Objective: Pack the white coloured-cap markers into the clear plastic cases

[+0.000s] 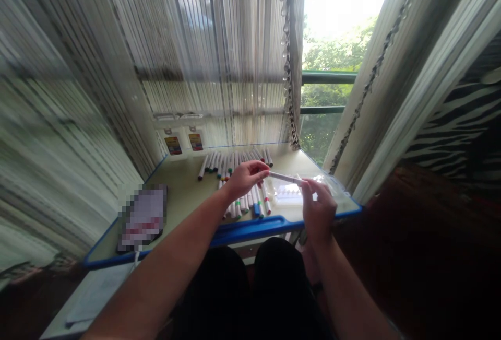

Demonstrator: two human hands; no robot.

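Between my two hands a slim white marker (285, 177) is held level above the table. My left hand (243, 179) pinches its left end, and my right hand (318, 205) pinches the other end with thumb and fingers. Rows of white markers with coloured ends (213, 161) lie on the table beyond and below my left hand. Nearer the front edge are more markers, with green, blue and red bands (266, 198). A clear plastic case (287, 195) lies under the held marker, beside my right hand.
The pale table (178, 183) has a blue rim (250, 229). A blurred flat object (144, 217) with a white cable lies at its left. Two clear packages with labels (183, 141) stand at the back left. String curtains (227, 58) hang behind, beside a bright window (336, 42).
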